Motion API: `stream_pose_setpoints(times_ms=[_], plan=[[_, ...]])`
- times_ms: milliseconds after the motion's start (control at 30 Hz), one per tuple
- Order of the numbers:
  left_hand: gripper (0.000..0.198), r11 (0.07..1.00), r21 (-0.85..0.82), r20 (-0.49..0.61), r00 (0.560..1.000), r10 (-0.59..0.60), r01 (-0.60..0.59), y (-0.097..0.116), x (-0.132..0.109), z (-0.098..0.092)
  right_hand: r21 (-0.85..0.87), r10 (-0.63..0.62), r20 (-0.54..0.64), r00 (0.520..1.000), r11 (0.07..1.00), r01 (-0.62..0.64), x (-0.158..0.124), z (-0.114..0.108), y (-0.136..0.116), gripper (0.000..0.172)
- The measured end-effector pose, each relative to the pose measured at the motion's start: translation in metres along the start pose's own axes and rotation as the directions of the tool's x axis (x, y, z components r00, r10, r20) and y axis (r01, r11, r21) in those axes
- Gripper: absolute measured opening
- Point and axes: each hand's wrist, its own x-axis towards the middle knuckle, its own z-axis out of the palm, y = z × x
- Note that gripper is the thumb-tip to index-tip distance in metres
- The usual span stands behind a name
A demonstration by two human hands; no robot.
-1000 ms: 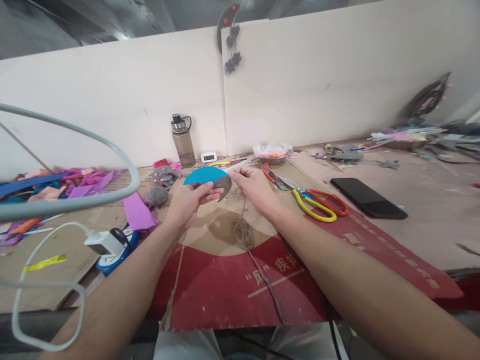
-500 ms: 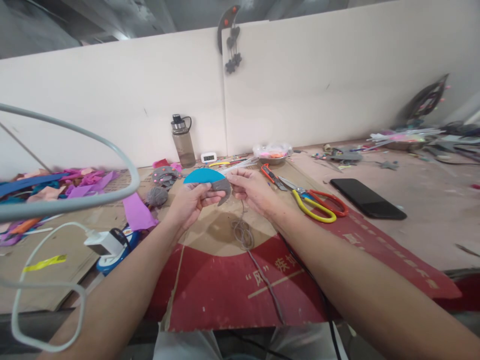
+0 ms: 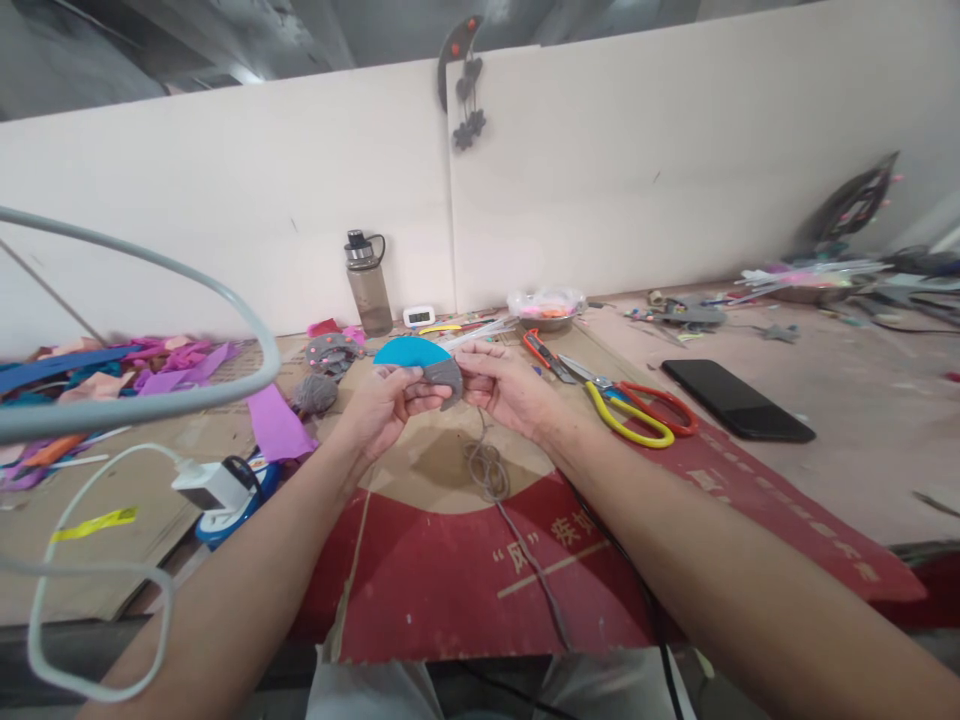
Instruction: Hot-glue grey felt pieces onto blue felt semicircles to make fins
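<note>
A curved piece [image 3: 411, 352], bright blue on its left part and wrapped in grey yarn on its right, is held up over the cardboard. My left hand [image 3: 386, 405] pinches its lower edge between thumb and fingers. At its grey right end, my right hand [image 3: 501, 388] has its fingers closed on the grey yarn. Below the hands, loose grey yarn [image 3: 489, 470] lies in tangled loops, with a strand running down over the red print of the cardboard [image 3: 450, 570].
Yellow-and-red-handled scissors [image 3: 637, 410], a red cutter [image 3: 546, 352] and a black phone [image 3: 735, 400] lie right. Behind stand a bottle [image 3: 369, 290] and a bowl [image 3: 547, 320]. Left are felt scraps [image 3: 172, 370], a yarn ball [image 3: 315, 394], a charger [image 3: 214, 488] and a looping cable.
My right hand has turned slightly and its fingers have moved in against the grey end of the piece. The piece has shifted a little to the right.
</note>
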Motion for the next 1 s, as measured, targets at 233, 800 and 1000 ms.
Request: stream_pose_setpoints(times_ms=[233,800,1000], plan=[[0.006,1.0,-0.012,0.021,1.0,0.007,-0.007,0.0015,0.0011,-0.0038,0.015,0.016,0.043,0.999,1.0,-0.017,-0.0013,-0.0003,0.0009,0.021],[0.018,0.998,-0.065,0.029,1.0,-0.002,0.004,0.0016,0.002,-0.0058,0.132,0.041,0.06,0.997,0.99,-0.048,-0.0013,0.0001,0.0002,0.021],[0.017,0.999,-0.043,0.048,0.999,0.005,-0.003,0.0021,0.0024,-0.0062,-0.058,-0.009,-0.01,1.0,0.998,0.008,-0.0006,-0.0009,0.0014,0.024]])
